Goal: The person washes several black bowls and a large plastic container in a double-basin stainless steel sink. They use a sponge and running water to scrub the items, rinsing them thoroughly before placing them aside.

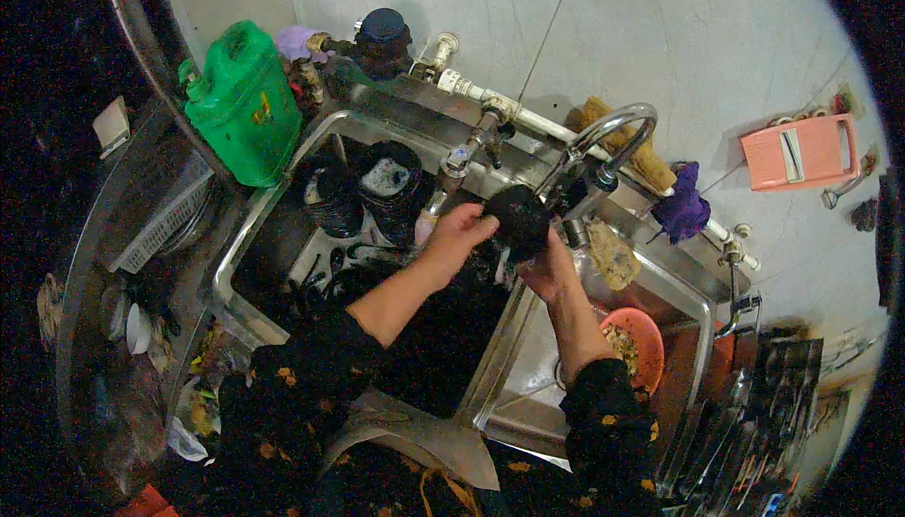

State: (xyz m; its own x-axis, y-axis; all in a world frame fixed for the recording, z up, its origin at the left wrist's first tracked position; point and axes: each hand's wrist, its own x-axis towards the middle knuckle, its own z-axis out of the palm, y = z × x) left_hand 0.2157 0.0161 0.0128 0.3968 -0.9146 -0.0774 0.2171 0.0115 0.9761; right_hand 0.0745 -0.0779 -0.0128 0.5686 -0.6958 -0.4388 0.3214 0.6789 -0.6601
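A dark round bowl (pixel 520 220) is held between both hands over the divider of a double steel sink (pixel 230 266), just below the curved chrome faucet (pixel 640 117). My left hand (pixel 458 238) grips its left edge with thumb and fingers. My right hand (pixel 551 269) supports it from the lower right, and its fingers are partly hidden. In the left basin, stacked black bowls (pixel 392 195) stand with white suds in the top one. Another black stack (pixel 332 202) leans beside them. Dark utensils (pixel 322 269) lie among suds below the stacks.
A green jerrycan (pixel 244 107) stands at the sink's left corner. An orange bowl (pixel 640 351) with food scraps sits in the right basin. A yellowish sponge (pixel 614 255) rests near the faucet base. Purple cloth (pixel 682 202) hangs on the white pipe (pixel 541 121) along the wall.
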